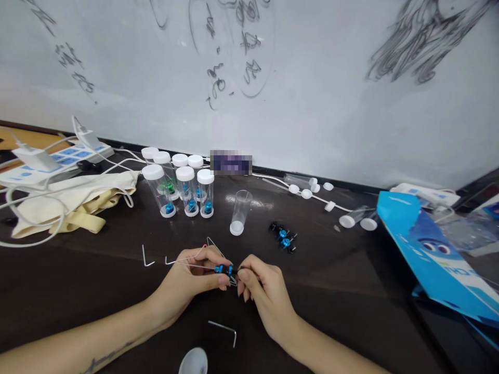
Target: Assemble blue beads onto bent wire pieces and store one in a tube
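My left hand [195, 278] and my right hand [261, 288] meet over the dark table, both pinched on a small blue and black part [225, 269]. The left hand also grips thin bent metal wires [212, 244] that stick up and to the left. An open clear tube [240, 212] stands upside down just beyond my hands. A small pile of blue and black parts [284, 237] lies to the right of it. A group of capped clear tubes [183, 184] holding blue and green parts stands further back on the left.
Bent wires lie at the left [147, 258] and near the table's front [226, 331]. A white cap [195, 362] sits at the bottom edge. A cloth bag [74, 202], power strip [58, 156] and cables lie left. Loose caps and tubes [312, 188] and a blue bag [432, 254] lie right.
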`<state>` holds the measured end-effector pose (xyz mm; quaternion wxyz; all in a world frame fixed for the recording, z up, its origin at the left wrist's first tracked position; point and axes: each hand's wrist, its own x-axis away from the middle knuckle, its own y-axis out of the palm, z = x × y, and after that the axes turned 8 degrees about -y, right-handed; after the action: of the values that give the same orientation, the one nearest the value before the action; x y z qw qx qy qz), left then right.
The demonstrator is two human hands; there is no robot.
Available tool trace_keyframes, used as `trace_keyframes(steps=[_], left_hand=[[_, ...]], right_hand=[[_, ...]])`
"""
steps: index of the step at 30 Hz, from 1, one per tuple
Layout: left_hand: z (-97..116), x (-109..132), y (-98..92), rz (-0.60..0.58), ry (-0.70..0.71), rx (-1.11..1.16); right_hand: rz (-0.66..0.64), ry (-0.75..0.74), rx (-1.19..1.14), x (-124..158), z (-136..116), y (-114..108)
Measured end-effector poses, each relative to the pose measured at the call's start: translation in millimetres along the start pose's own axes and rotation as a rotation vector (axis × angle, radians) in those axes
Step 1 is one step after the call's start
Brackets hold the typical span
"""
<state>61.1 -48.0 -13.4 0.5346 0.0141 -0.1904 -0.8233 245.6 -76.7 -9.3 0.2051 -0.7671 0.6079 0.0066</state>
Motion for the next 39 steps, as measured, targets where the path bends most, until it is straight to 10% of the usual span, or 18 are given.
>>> trace_keyframes(steps=[19,39], left_hand=[[2.2,-0.6,1.7,0.036,-0.036,0.049],[0.3,2.3,2.0,-0.024,-0.006,0.002]], right_hand=[[0.106,-0.209,0.018,-1.3,-2.8,0.5],[-0.048,-0.075,0.065,1.5,-1.7,-1.1]])
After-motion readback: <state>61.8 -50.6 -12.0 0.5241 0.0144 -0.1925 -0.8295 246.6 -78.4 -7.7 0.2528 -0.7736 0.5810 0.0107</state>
